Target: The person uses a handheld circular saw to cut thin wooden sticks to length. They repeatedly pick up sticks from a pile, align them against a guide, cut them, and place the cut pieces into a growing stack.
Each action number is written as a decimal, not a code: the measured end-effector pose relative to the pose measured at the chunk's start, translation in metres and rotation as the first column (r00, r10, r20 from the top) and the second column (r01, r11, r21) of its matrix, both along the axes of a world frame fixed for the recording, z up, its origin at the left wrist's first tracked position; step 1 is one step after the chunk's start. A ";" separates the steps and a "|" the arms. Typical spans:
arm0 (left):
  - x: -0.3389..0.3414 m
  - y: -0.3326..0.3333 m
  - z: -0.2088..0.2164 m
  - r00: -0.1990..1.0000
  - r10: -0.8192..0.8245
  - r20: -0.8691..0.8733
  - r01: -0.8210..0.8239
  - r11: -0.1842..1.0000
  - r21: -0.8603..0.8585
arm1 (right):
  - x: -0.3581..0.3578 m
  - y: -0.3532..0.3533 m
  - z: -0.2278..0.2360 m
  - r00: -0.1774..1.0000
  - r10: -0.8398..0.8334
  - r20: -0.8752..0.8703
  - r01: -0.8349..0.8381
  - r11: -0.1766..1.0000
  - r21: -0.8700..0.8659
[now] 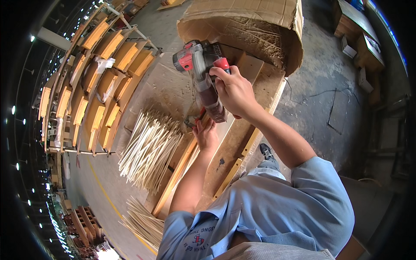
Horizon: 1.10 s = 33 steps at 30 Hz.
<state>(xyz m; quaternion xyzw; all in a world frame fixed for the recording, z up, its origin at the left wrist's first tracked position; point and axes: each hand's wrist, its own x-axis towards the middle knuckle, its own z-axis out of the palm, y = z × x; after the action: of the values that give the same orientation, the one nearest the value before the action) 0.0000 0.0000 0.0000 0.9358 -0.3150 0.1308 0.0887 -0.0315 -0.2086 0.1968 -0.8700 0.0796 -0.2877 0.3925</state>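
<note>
Right hand [236, 92] grips the power tool [199, 65] to its left.

Bright centre, dark edges, fisheye bending

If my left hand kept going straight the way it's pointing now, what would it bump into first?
Your left hand would probably meet the near end of the belt sander, though depth is unclear and it might pass underneath.

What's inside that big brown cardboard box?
Inside the cardboard box you can see thin, stick-like bits scattered messily. Whatever lies underneath them is covered, and the darker, deeper part is hard to make out, so I can't tell.
</note>
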 end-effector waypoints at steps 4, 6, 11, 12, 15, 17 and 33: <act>0.000 0.004 0.004 0.997 -0.007 0.081 0.003 0.999 0.047 | -0.001 0.003 -0.007 0.998 0.009 0.057 -0.009 1.000 0.000; 0.000 0.005 0.006 0.996 -0.012 0.090 0.006 0.998 0.061 | -0.002 0.005 -0.010 0.998 0.010 0.067 -0.010 1.000 0.004; -0.004 -0.001 0.010 0.997 -0.005 0.075 0.004 1.000 0.001 | -0.010 0.005 -0.018 0.995 0.011 0.097 -0.011 1.000 -0.004; -0.004 -0.002 0.010 0.997 -0.011 0.082 0.011 1.000 -0.003 | -0.012 0.005 -0.018 0.996 0.016 0.088 -0.016 1.000 -0.005; -0.005 -0.001 0.011 0.996 -0.026 0.088 0.027 1.000 -0.015 | -0.018 0.006 -0.021 0.997 0.022 0.071 -0.021 1.000 -0.013; -0.005 0.000 0.011 0.997 -0.027 0.071 0.028 0.999 -0.022 | -0.021 0.008 -0.024 0.997 0.018 0.076 -0.016 1.000 -0.026; -0.007 0.007 0.011 1.000 0.008 0.009 -0.007 1.000 -0.028 | 0.023 -0.016 0.005 0.954 0.292 0.064 -0.268 0.742 0.614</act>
<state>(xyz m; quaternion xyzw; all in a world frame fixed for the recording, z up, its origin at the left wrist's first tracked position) -0.0067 0.0072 0.0112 0.9351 -0.3101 0.1396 0.0997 -0.0084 -0.2242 0.2019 -0.7011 0.0446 -0.1678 0.6916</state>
